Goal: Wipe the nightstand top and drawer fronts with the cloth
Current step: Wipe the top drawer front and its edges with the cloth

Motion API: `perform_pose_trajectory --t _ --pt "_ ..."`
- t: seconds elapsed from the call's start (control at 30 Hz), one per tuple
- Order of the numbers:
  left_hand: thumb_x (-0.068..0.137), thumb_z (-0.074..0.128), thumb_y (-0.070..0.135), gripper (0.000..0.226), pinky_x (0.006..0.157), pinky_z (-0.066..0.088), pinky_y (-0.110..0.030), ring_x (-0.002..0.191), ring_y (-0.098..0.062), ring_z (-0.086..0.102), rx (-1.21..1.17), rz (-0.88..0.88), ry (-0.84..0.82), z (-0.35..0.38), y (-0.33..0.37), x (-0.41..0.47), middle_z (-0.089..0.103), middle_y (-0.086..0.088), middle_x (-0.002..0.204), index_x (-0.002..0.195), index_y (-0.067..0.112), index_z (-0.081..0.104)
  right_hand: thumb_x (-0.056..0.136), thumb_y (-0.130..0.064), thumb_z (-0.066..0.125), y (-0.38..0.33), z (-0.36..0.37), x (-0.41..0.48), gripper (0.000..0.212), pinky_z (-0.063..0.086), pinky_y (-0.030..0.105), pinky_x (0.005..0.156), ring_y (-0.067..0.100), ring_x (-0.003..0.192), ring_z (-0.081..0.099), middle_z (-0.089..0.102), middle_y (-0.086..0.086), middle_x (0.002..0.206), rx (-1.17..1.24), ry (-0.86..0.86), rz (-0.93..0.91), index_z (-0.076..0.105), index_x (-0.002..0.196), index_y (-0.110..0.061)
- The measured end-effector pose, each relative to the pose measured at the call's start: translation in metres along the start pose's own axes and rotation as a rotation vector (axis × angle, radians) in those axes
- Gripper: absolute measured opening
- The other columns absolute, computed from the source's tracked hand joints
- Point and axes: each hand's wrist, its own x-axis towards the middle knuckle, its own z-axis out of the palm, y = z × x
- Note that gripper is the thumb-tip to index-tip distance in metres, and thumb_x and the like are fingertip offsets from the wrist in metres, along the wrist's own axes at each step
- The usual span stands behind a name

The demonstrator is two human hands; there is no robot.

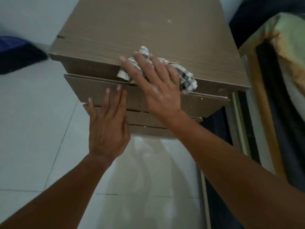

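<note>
A brown wood-grain nightstand (pixel 148 28) stands in front of me, seen from above. A crumpled black-and-white checked cloth (pixel 187 76) lies on the front edge of its top and hangs a little over the edge. My right hand (pixel 155 83) lies flat on the cloth with fingers spread, pressing it to the edge. My left hand (pixel 108 123) rests flat with fingers apart against the top drawer front (pixel 92 91), which sticks out slightly. Lower drawer fronts (pixel 145 118) show beneath it.
Pale glossy floor tiles (pixel 33 129) surround the nightstand. A dark blue object (pixel 18 53) lies on the floor at the left. At the right stands a bed with a wooden frame (pixel 262 103) and a green-yellow pillow (pixel 290 45), close to the nightstand's side.
</note>
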Motion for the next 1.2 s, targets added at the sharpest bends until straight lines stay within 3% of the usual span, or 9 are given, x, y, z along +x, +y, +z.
perform_pose_trajectory --t 0.2,0.3,0.4,0.5,0.67,0.9,1.0,1.13,1.2 --pt "0.094 0.051 0.026 0.064 0.118 0.002 -0.063 0.152 -0.031 0.021 -0.133 0.168 0.081 0.021 0.048 -0.013 0.031 -0.005 0.162 0.154 0.011 0.035 0.106 -0.037 0.042 0.076 -0.041 -0.07 0.039 0.036 0.045 0.099 0.022 0.121 0.051 0.063 -0.002 0.135 -0.1 -0.014 0.145 0.055 0.141 -0.026" --pt "0.09 0.056 0.022 0.053 0.117 0.009 -0.065 0.139 -0.033 0.044 -0.186 0.076 0.184 0.036 0.08 -0.009 0.057 -0.004 0.144 0.143 0.011 0.056 0.108 -0.027 0.038 0.09 -0.042 -0.073 0.037 0.041 0.045 0.096 0.024 0.11 0.059 0.068 0.005 0.12 0.103 0.037 0.242 0.066 0.128 -0.011" --pt "0.089 0.058 0.018 0.045 0.117 0.012 -0.062 0.123 -0.03 0.056 -0.222 -0.059 0.26 0.054 0.095 -0.016 0.067 -0.001 0.13 0.133 0.014 0.065 0.105 -0.012 0.049 0.084 -0.035 -0.072 0.029 0.04 0.027 0.103 0.001 0.118 0.047 0.055 0.02 0.126 0.343 0.208 0.433 0.067 0.123 0.001" --pt "0.079 0.058 0.009 0.048 0.117 0.013 -0.06 0.113 -0.03 0.059 -0.221 -0.181 0.27 0.07 0.092 -0.033 0.071 0.001 0.123 0.125 0.015 0.071 0.097 0.001 0.061 0.046 -0.011 -0.093 0.029 0.045 0.032 0.107 0.027 0.124 0.048 0.044 0.033 0.126 0.47 0.188 0.429 0.068 0.125 -0.001" --pt "0.077 0.057 0.006 0.037 0.114 0.021 -0.062 0.101 -0.027 0.06 -0.182 -0.34 0.239 0.108 0.086 -0.078 0.075 0.001 0.105 0.108 0.014 0.076 0.097 -0.006 0.063 -0.018 0.046 -0.164 0.024 0.049 0.042 0.101 0.03 0.109 0.061 0.069 0.014 0.109 0.575 -0.046 0.083 0.074 0.119 -0.006" --pt "0.092 0.059 0.018 0.024 0.115 0.025 -0.057 0.097 -0.021 0.06 -0.133 -0.371 0.175 0.185 0.08 -0.064 0.075 0.006 0.107 0.111 0.02 0.074 0.105 -0.031 0.043 0.005 0.115 -0.221 0.032 0.038 0.034 0.081 0.018 0.09 0.058 0.072 -0.002 0.1 0.472 -0.266 0.112 0.071 0.106 -0.016" --pt "0.095 0.06 0.024 0.024 0.113 0.028 -0.056 0.097 -0.02 0.061 -0.122 -0.362 0.218 0.214 0.066 -0.052 0.076 0.005 0.105 0.113 0.019 0.075 0.106 -0.034 0.037 0.03 0.143 -0.229 0.032 0.027 0.031 0.081 0.017 0.086 0.049 0.061 -0.005 0.091 0.377 -0.297 0.224 0.062 0.092 -0.021" --pt "0.095 0.063 0.022 0.02 0.11 0.033 -0.054 0.091 -0.019 0.061 -0.157 -0.331 0.357 0.245 0.051 -0.031 0.077 0.004 0.099 0.11 0.02 0.077 0.107 -0.034 0.036 0.072 0.177 -0.239 0.029 0.029 0.039 0.106 0.015 0.098 0.047 0.056 -0.007 0.094 0.263 -0.179 0.463 0.059 0.094 -0.023" --pt "0.095 0.063 0.022 0.02 0.109 0.035 -0.053 0.091 -0.019 0.061 -0.16 -0.291 0.407 0.259 0.046 -0.019 0.077 0.004 0.098 0.11 0.021 0.077 0.108 -0.035 0.034 0.09 0.191 -0.244 0.028 0.037 0.04 0.099 0.015 0.102 0.044 0.052 -0.007 0.098 0.281 -0.113 0.65 0.056 0.095 -0.024"
